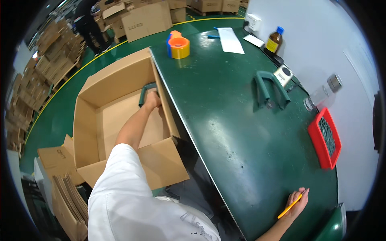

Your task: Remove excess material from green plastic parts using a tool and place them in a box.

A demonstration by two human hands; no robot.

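My left arm reaches down into an open cardboard box (pixel 86 132). Inside it, my left hand (pixel 152 100) is closed on a dark green U-shaped handle (pixel 142 95) near the box's right wall; part of the handle is hidden behind my fingers. Low on the right, my right hand (pixel 298 205) rests by the green tabletop with its fingers closed around a slim yellow-orange pen-like tool (pixel 288 207). Another pair of green U-shaped handle pieces (pixel 263 89) stands on the table, apart from both hands.
On the green table (pixel 209 116) are a tape dispenser (pixel 179 47), white paper (pixel 230 40), a brown bottle (pixel 273 42), a clear bottle (pixel 321 96) and a red tray (pixel 329 158) of small green parts. Folded cardboard (pixel 66 201) stands lower left. A person (pixel 85 26) stands far left.
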